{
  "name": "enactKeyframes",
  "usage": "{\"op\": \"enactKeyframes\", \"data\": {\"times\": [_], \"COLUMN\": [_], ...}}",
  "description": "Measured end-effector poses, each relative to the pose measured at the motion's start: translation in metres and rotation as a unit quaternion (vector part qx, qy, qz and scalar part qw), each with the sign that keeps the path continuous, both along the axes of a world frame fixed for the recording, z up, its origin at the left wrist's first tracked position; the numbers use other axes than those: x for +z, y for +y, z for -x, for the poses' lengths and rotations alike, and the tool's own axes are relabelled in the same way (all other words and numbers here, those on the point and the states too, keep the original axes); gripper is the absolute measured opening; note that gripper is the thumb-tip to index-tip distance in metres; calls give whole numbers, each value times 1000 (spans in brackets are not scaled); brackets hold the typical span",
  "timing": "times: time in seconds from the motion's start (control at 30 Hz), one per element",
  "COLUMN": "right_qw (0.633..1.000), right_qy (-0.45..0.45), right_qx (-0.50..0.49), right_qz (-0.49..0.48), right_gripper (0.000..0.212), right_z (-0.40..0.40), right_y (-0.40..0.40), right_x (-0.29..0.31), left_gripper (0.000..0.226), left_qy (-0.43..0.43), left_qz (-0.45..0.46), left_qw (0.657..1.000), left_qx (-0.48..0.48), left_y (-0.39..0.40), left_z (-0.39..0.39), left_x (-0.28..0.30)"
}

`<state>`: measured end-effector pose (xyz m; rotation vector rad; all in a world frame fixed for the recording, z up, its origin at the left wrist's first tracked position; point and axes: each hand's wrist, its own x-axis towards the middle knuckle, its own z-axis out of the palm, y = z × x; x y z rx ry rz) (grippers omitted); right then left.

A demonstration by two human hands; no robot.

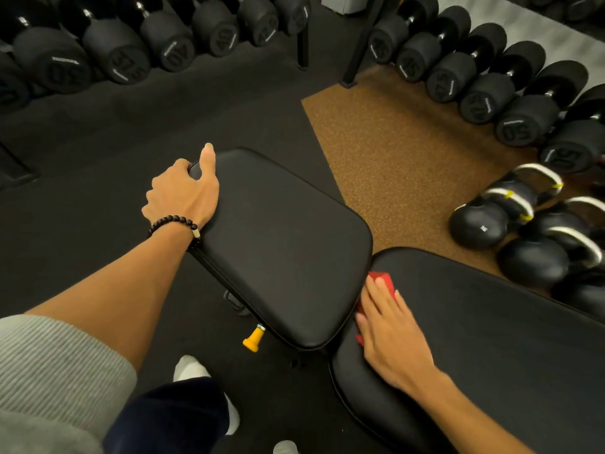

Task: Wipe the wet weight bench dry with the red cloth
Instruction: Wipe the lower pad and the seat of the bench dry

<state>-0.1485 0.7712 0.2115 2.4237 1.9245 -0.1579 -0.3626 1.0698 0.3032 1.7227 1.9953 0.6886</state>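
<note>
Left hand (183, 194) grips far corner of seat pad (278, 244), fingers curled over edge. Right hand (389, 335) flat, fingers spread, presses red cloth (381, 280) onto back pad (491, 339) beside seat pad.

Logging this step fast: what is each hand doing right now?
Left hand: closed over the far edge of the seat pad, holding it.
Right hand: open and flat, pressing the red cloth onto the back pad.

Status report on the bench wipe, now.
Left hand grips seat pad edge. Right hand flat on red cloth, at back pad end by the gap. Nothing in the way.
</note>
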Motion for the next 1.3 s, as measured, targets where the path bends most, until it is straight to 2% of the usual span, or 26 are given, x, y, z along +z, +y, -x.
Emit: {"op": "enactKeyframes", "data": {"times": [0.13,0.27,0.33,0.43,0.57,0.67,0.77,0.83,0.9,1.0,1.07,1.13,1.2,1.3], "right_qw": [999,992,987,993,999,999,985,977,986,998,997,984,952,845], "right_qy": [-40,18,26,20,24,-13,20,30,-2,15,29,37,108,273], "right_qx": [14,-125,-160,-114,1,-35,-170,-208,-162,-54,-68,-154,-251,-378], "right_qz": [25,14,-11,-21,31,2,1,-20,-41,-16,-38,-82,-136,-261], "right_gripper": [64,60,62,73,90,83,57,51,58,76,75,66,51,42], "right_z": [-26,-40,-20,19,28,-9,-50,-55,-33,-2,-25,-56,-78,-78], "right_y": [12,70,65,10,-44,0,59,70,52,7,4,21,45,78], "right_x": [0,-4,-4,-1,-2,-3,5,4,-3,-2,5,8,15,34], "left_gripper": [72,72,72,70,69,69,70,69,70,70,69,67,60,46], "left_qy": [2,-6,-10,-10,-15,-16,-20,-23,-22,-21,-21,-17,-14,-11], "left_qz": [-6,0,-1,0,-2,2,0,0,1,1,-1,-5,-9,-9], "left_qw": [1000,1000,1000,1000,1000,1000,1000,1000,1000,1000,1000,1000,1000,1000], "left_qx": [5,6,4,5,3,3,2,2,2,6,8,7,3,-4], "left_y": [-1,-3,-3,-1,0,-2,-2,-1,-1,0,0,0,0,0], "left_z": [0,2,2,1,1,3,3,3,2,2,2,2,2,2], "left_x": [1,2,3,3,1,1,2,1,1,0,0,-1,-1,-2]}}
